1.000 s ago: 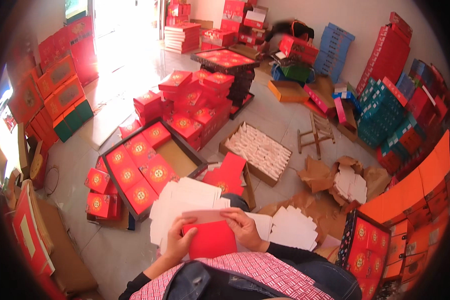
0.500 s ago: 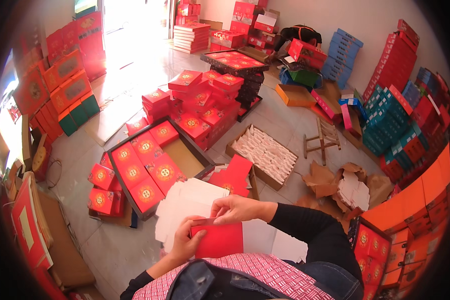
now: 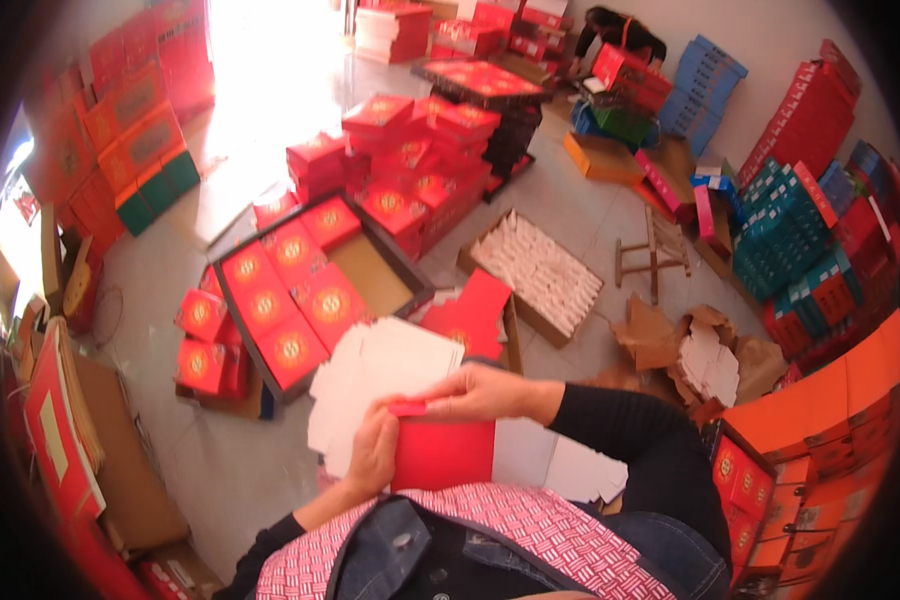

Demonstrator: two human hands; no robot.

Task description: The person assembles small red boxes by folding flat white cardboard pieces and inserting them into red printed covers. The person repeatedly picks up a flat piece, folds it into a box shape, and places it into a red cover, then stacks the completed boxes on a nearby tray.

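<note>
In front of my body is a red cardboard box (image 3: 445,455), partly folded, with a narrow flap along its far edge. My left hand (image 3: 375,450) grips its left side, thumb and fingers closed at the far corner. From the right, my right hand (image 3: 475,388) pinches the flap at that same corner, and its fingertips almost meet the left ones. Just beyond my hands lie flat white cardboard blanks (image 3: 375,370), with red cardboard pieces (image 3: 477,305) behind them. A pale cardboard panel (image 3: 523,455) extends right of the box.
A black-rimmed tray (image 3: 395,270) holds several red boxes, beside stacked red boxes (image 3: 400,195). To the right are a carton of white pieces (image 3: 535,275), a wooden folding stool (image 3: 653,255) and torn brown paper (image 3: 645,335). A person (image 3: 620,40) bends over boxes at the back.
My right hand has stretched its fingers along the flap, which now shows bright red at the corner. My left fingers have drawn closer round it. The whole view has shifted slightly.
</note>
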